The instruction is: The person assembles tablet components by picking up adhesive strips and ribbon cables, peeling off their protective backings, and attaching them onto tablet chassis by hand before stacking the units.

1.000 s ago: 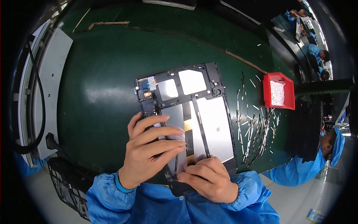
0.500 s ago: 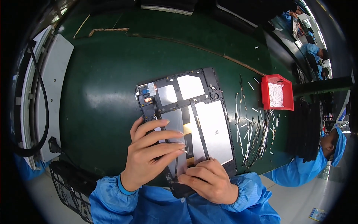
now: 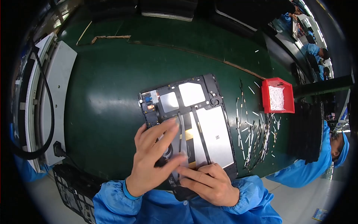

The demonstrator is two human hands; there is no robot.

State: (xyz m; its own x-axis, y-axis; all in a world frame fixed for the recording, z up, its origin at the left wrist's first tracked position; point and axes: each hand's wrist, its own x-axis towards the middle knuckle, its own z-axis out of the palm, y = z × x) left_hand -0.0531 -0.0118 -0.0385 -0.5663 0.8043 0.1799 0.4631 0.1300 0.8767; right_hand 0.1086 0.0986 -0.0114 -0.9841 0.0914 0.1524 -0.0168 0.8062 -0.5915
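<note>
An opened tablet chassis point(image 3: 191, 106) with a black frame and silver panels lies slightly turned on the green table. A narrow black flex cable point(image 3: 180, 132) runs down its left-centre part, and a second dark strip point(image 3: 200, 130) lies beside the large silver battery point(image 3: 220, 136). Over the chassis's left side hovers my left hand point(image 3: 153, 160), thumb and fingers apart, with nothing visible between them. My right hand point(image 3: 212, 183) rests at the near edge, fingers bent and closed, tips against the narrow cable's lower end. Whatever they may pinch is hidden.
A red bin point(image 3: 279, 96) of small white pieces stands at the right. Several black-and-white strips point(image 3: 255, 142) lie scattered near it. White panel-like equipment point(image 3: 57, 100) with a black cable is at the left. A co-worker in blue point(image 3: 305, 168) sits at the right.
My left hand's fingers have parted and shifted over the chassis, uncovering more of the narrow black cable. My right hand stays at the near edge. The whole view has shifted slightly.
</note>
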